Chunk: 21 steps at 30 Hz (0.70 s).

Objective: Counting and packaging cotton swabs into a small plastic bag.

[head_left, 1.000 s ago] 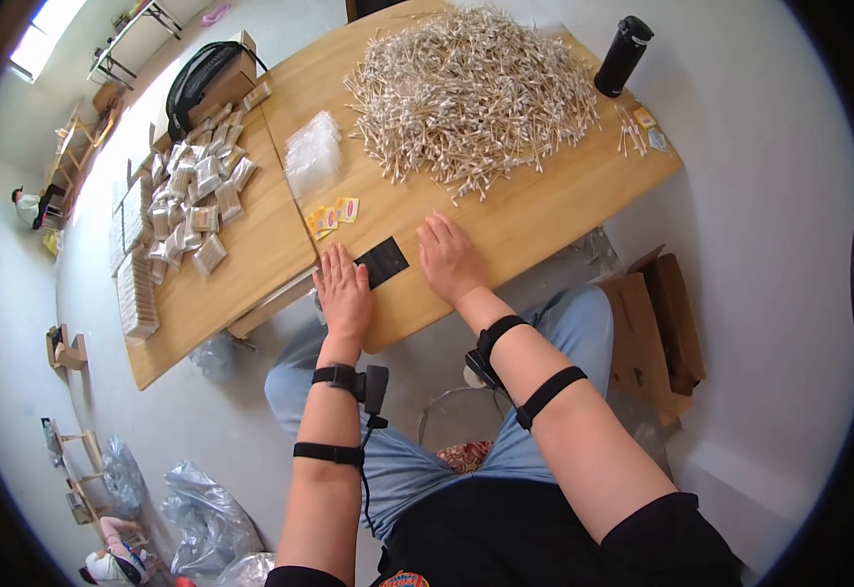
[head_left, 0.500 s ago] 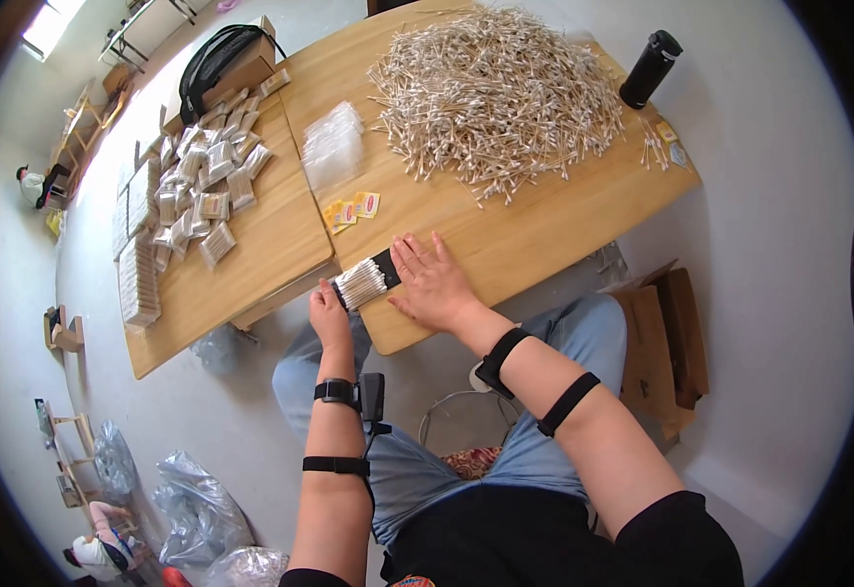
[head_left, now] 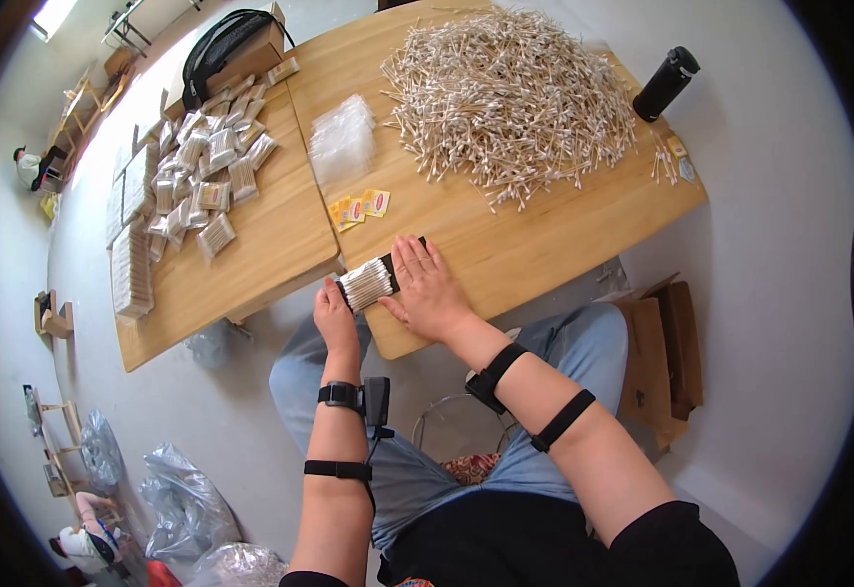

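A bundle of cotton swabs (head_left: pixel 365 283) lies at the near edge of the wooden table (head_left: pixel 544 245), partly over a small black holder (head_left: pixel 392 272). My left hand (head_left: pixel 333 313) presses against the bundle's left end with fingers together. My right hand (head_left: pixel 427 291) lies flat on the table with its fingers against the bundle's right side and on the black holder. Beyond, a large heap of loose cotton swabs (head_left: pixel 510 93) covers the far part of the table.
Small yellow labels (head_left: pixel 359 207) and a stack of clear bags (head_left: pixel 342 145) lie ahead of my hands. Several packed swab bags (head_left: pixel 202 166) cover the left table. A black bottle (head_left: pixel 666 83) stands far right. A cardboard box (head_left: pixel 657 357) is on the floor.
Both hands were flat around the black holder. A bundle of swabs now sits between them, pushed toward the table's near edge, and the hands have closed in on its ends.
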Motion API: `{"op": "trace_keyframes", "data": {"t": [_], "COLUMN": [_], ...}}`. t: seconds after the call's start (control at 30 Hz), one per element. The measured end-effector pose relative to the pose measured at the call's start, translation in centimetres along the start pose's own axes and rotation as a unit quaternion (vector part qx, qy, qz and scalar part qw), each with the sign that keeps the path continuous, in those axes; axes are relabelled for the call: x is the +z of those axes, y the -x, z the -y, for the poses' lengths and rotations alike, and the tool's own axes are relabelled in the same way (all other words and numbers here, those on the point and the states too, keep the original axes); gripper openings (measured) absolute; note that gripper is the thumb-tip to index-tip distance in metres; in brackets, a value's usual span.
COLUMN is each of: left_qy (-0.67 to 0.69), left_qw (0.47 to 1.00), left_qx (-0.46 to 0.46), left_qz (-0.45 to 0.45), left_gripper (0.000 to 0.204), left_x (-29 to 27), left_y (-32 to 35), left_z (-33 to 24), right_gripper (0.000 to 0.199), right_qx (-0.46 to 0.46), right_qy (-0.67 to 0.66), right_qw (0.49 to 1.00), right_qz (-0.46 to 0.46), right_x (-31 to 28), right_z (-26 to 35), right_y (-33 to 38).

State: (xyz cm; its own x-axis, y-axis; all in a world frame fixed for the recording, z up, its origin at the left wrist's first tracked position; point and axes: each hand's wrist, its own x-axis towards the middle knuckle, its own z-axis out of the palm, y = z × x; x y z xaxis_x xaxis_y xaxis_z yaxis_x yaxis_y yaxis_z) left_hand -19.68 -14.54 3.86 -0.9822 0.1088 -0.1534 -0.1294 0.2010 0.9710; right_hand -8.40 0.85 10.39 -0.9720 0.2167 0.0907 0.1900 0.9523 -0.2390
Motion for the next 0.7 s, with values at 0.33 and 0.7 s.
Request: {"op": "trace_keyframes", "data": {"t": [0.33,0.7], "left_qy": [-0.019,0.020], "left_qw": [0.999,0.993], "left_qx": [0.039,0.080], "left_qz": [-0.014,-0.079], "left_gripper": [0.047,0.021], "left_x": [0.7,-0.8], "left_y": [0.4,2.6], "left_z": [-0.7,-1.2], "right_gripper": [0.080,0.074], "right_qx": [-0.014,-0.039], "right_qy": [0.028,0.018], "right_qw": [0.999,0.999], "right_qz": [0.009,0.015], "right_x": [-0.4,-0.8], "right_z": [0.2,0.6], "right_y": [-0.1,0.1]}}
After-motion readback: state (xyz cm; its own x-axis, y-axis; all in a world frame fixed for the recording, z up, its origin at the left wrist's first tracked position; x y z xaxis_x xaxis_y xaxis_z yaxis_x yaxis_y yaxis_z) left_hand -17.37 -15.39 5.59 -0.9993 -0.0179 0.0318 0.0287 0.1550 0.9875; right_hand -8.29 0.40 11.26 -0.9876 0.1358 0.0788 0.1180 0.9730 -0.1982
